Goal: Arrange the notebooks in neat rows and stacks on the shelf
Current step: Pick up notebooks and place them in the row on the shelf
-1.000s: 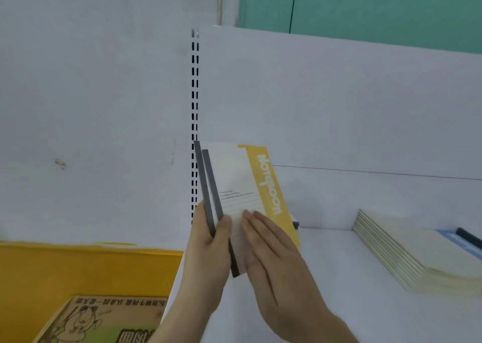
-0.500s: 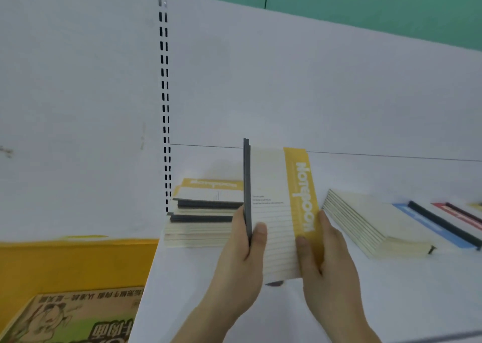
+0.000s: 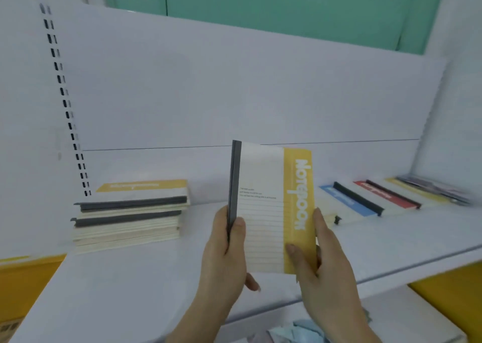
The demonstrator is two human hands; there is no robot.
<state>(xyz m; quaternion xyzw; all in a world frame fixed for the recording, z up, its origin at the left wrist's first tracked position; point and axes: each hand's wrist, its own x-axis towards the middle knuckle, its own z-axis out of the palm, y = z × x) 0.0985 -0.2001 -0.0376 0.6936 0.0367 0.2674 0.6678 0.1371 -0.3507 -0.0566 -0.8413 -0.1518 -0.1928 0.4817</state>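
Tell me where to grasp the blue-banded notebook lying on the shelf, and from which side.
Take the blue-banded notebook by its near short end, coming from the shelf's front edge. It lies flat, running front to back, with the red-banded notebook close alongside, so its long edges are crowded.

A yellow-banded notebook [image 3: 271, 209] with a grey spine stands upright above the white shelf [image 3: 117, 285]. A flat stack [image 3: 129, 215] lies far left; blue, red, perhaps yellow notebooks [image 3: 391, 196] lie far right.

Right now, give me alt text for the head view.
Both hands, left hand and right hand, hold a cream notebook with a yellow band upright above the white shelf. A stack of matching notebooks lies left; blue and red ones lie right.
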